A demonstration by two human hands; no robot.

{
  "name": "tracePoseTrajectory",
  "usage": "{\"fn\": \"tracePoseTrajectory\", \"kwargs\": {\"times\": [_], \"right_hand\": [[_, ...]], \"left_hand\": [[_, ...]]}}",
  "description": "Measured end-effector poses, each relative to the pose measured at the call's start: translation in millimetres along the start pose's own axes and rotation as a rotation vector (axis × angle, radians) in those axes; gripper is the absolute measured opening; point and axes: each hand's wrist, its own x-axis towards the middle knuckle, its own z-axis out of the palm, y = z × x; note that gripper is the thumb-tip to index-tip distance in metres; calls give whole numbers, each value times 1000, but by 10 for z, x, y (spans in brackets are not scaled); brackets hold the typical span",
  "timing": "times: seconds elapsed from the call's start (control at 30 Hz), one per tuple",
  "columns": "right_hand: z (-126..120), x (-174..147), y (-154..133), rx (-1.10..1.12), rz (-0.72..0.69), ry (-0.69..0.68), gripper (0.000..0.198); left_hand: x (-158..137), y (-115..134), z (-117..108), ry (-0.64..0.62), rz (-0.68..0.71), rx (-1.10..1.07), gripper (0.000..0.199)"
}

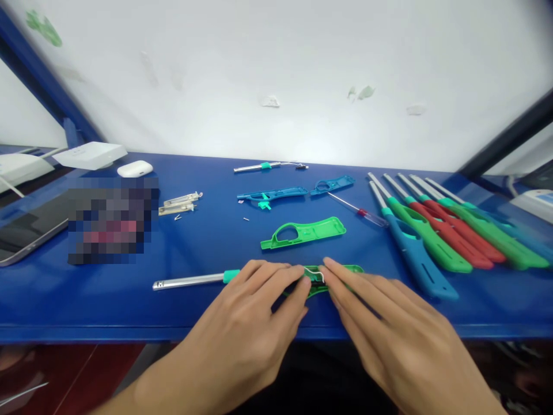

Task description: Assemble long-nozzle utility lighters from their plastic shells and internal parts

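Observation:
An opened green gas lighter (355, 269) lies near the table's front edge, its metal tube (190, 281) and teal collar (231, 276) pointing left. My left hand (254, 311) is closed around its middle, thumb and fingertips pressed on the inner parts. A white wire (317, 272) loops beside a black part, probably the igniter, mostly covered by fingers. My right hand (384, 311) has its fingers together, pinching the handle end of the lighter by the wire. The other green shell half (306, 231) lies just behind, inner side up.
Behind lie blue shell halves (276, 195), a tube with wire (259, 167) and a screwdriver (360, 211). Several assembled lighters (444, 230) fan out at right. At left are clear fuel tanks (179, 203), small screws, an earbud case (135, 169) and a phone (34, 222).

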Motion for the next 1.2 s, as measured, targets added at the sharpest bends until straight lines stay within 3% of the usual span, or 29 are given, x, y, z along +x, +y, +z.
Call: {"fn": "tracePoseTrajectory", "kwargs": {"times": [0.13, 0.3, 0.43, 0.6, 0.9, 1.2], "right_hand": [[12, 9, -18, 83, 115, 12, 36], [53, 64, 51, 372, 353, 121, 18], [38, 119, 90, 522, 416, 113, 15], [23, 84, 72, 493, 332, 103, 26], [-17, -56, 26, 118, 44, 27, 32], [-27, -30, -50, -35, -46, 48, 27]], "left_hand": [[-55, -31, 18, 9, 9, 4, 29], [-101, -50, 36, 3, 18, 0, 35], [-102, -47, 34, 13, 22, -15, 31], [-108, -66, 52, 20, 21, -26, 30], [-96, -65, 28, 45, -7, -68, 23], [-98, -65, 38, 0, -5, -67, 27]]}}
